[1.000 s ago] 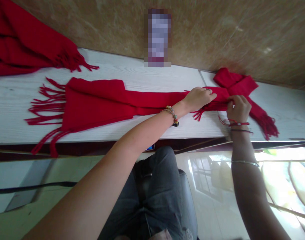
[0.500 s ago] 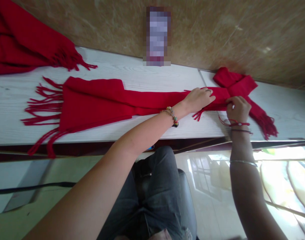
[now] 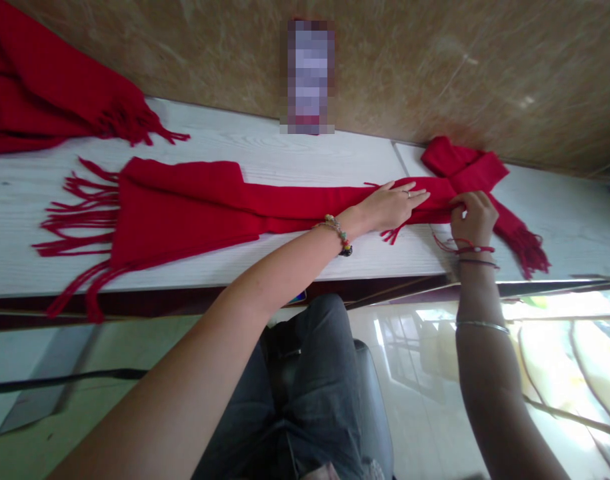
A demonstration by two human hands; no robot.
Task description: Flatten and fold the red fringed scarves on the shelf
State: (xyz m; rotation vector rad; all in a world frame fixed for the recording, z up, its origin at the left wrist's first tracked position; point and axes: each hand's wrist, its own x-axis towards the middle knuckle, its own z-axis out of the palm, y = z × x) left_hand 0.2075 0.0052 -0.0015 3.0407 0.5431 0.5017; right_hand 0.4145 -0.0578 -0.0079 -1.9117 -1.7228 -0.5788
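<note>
A long red scarf (image 3: 185,220) stretches across the white counter, its fringe spread at the left end and its body folded narrow toward the right. My left hand (image 3: 392,205) lies flat on the narrow part with its fingers stretched out, a ring on one finger. A short bit of fringe sticks out below that hand. Farther right, my right hand (image 3: 473,217) pinches the scarf's near edge between thumb and fingers. Just beyond it, the red cloth crosses over itself in a loop (image 3: 477,170), and a fringed tail (image 3: 527,250) hangs toward the counter's front edge.
Another red fringed scarf (image 3: 59,87) lies bunched at the far left. A blurred-out upright rectangle (image 3: 309,77) stands against the brown marbled wall (image 3: 185,53) behind the white counter (image 3: 285,147). My legs (image 3: 319,373) are below the front edge, on a dark seat.
The fingers of my left hand have straightened and flattened on the scarf. My right hand keeps its pinch at the same spot. The whole view has shifted slightly.
</note>
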